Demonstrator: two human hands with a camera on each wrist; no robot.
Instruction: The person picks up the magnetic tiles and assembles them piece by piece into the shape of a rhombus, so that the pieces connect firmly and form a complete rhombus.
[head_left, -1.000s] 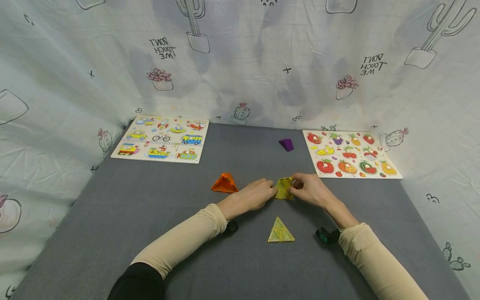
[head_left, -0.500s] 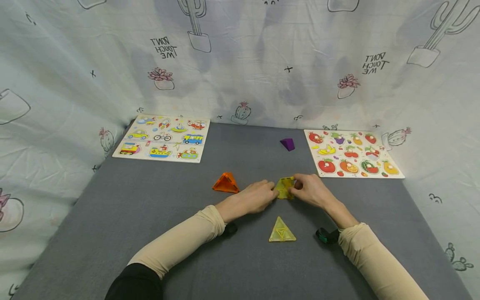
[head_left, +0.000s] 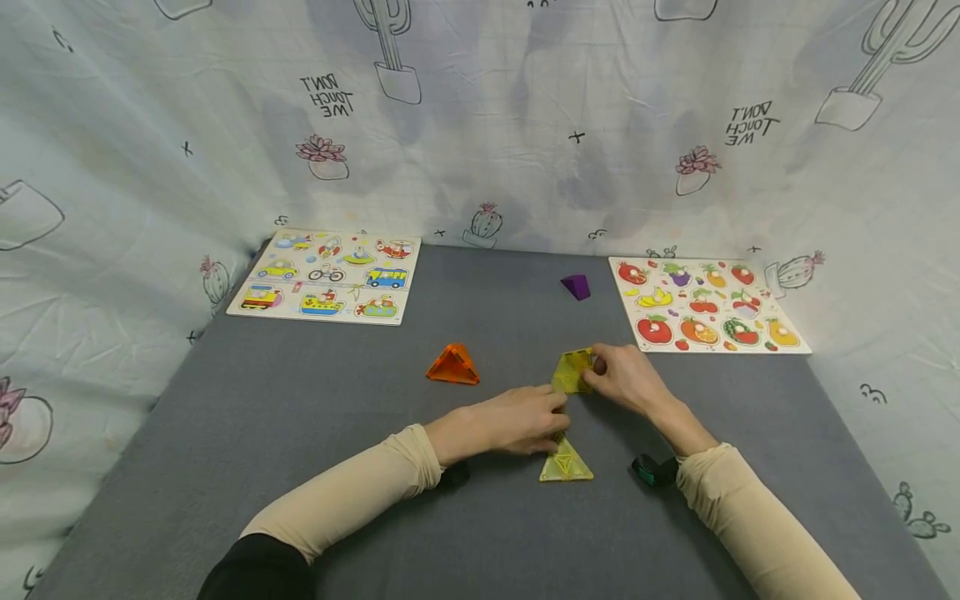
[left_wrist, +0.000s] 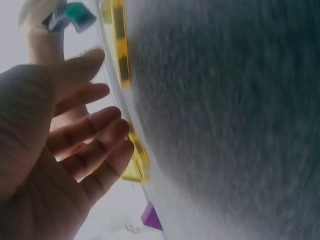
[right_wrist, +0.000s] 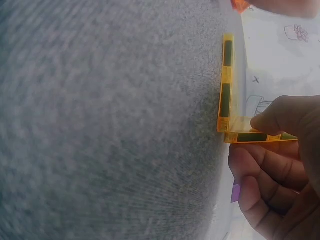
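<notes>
My right hand [head_left: 630,379] pinches one of two translucent yellow magnetic tiles [head_left: 573,372] between thumb and fingers. In the right wrist view the gripped tile [right_wrist: 260,137] meets the other tile [right_wrist: 226,82] at about a right angle, one lying along the cloth. My left hand [head_left: 517,421] holds nothing, its fingers loosely bent. Its fingertips hover by the top corner of a flat yellow triangle tile [head_left: 566,464], partly covering it. The left wrist view shows the triangle's edge [left_wrist: 121,45] apart from the thumb.
An orange pyramid of tiles [head_left: 453,365] stands left of the hands. Farther back lies a small purple block [head_left: 577,287]. A vehicle puzzle board [head_left: 341,302] is at the back left, and a fruit puzzle board [head_left: 678,302] at the back right. A printed curtain [head_left: 510,167] hangs behind.
My left hand has let go of the joined yellow tiles and come nearer, toward the triangle tile. The right hand keeps its pinch, almost in place.
</notes>
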